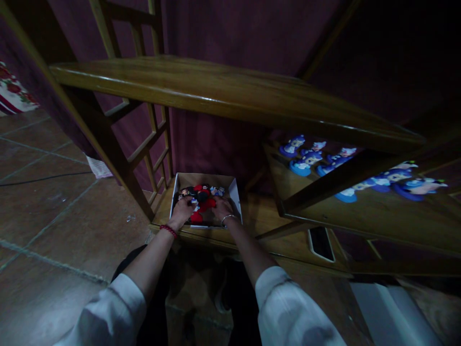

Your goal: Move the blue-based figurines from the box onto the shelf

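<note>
A shallow white cardboard box [235,196] stands on the lowest wooden shelf, holding several small figurines [198,194] in red, black and blue-white. Both of my hands reach down into it. My left hand [182,211], with a red beaded bracelet above it, is at the box's left side, its fingers bent by a small blue-white figurine [195,203]. At the right side, my right hand [222,209], wearing a silver bangle, has its fingertips at a red piece [208,205]. Dim light and the hands' backs hide whether either hand grips anything.
Above the box runs a thick wooden shelf board [216,91]. Several blue-based figurines [304,162] stand on a middle shelf at the right. A phone [321,243] lies on the lower shelf. A lattice side panel [154,144] borders the left, and tiled floor [54,206] lies beyond.
</note>
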Available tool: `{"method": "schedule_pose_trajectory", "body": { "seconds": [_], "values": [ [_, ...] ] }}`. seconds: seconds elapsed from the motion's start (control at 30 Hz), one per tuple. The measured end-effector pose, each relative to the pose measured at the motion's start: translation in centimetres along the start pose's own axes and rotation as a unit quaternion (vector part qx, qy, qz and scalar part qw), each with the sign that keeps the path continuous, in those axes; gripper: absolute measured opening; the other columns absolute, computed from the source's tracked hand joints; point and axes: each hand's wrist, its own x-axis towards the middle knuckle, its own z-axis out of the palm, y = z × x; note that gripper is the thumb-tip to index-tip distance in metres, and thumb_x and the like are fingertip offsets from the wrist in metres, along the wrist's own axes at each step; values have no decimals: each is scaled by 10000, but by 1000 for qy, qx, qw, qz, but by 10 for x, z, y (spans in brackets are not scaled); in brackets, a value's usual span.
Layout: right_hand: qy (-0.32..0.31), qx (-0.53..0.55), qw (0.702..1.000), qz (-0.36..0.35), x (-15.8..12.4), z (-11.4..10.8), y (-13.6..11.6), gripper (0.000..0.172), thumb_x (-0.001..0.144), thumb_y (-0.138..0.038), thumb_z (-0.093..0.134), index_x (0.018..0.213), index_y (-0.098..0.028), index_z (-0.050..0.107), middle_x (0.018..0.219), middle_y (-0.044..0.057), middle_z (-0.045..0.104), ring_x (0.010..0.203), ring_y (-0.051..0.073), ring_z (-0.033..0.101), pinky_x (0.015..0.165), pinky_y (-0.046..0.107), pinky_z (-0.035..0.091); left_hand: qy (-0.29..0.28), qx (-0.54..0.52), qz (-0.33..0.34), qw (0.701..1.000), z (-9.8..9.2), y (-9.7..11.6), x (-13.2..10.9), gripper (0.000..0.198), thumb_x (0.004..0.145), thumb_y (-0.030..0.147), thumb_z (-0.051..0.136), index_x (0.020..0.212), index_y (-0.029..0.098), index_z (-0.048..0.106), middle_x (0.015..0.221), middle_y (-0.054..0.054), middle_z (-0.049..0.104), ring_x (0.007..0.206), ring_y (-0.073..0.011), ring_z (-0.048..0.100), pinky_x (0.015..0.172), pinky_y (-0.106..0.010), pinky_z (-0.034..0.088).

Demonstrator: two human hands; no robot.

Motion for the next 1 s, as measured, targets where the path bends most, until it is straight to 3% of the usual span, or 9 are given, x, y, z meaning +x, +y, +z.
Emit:
{"method": "schedule_pose_trajectory", "body": {
  "seconds": [0.17,0.5,0.7,0.9,1.0],
  "values": [
    [-3,-34,999,-8,-2,-5,-4,247,619,-204,594,865,-185,610,862,73,585,770,178,538,641,253,392,1,-4,18,1000,0,-1,1,310,729,270,559,1033,208,572,800,-19,647,705,-110,590,650,-200,448],
    [-14,-14,1000,4,-4,-3,6,353,576,-208,630,922,-167,577,915,66,593,814,176,548,711,258,412,-5,-20,7,1000,0,2,-1,329,735,274,549,1055,199,556,786,-19,646,693,-108,591,632,-188,446],
    [-22,-60,998,7,-13,-9,13,360,558,-254,645,910,-191,596,921,49,593,846,176,541,723,254,412,-32,-41,9,999,1,11,-7,288,738,262,542,1016,190,574,753,-10,642,616,-89,579,593,-177,444],
    [-60,-89,994,0,-19,-17,13,346,570,-281,629,908,-209,602,862,13,625,855,166,545,747,239,400,0,9,76,997,12,23,-13,229,729,198,518,932,145,609,762,-43,645,701,-124,574,640,-207,428],
    [-71,-76,995,-4,-20,-22,13,409,569,-301,634,962,-193,598,917,37,633,880,185,551,773,259,402,-29,12,79,996,22,28,-14,240,750,200,481,957,154,593,804,-50,650,702,-123,584,637,-205,427]
  ]
}}
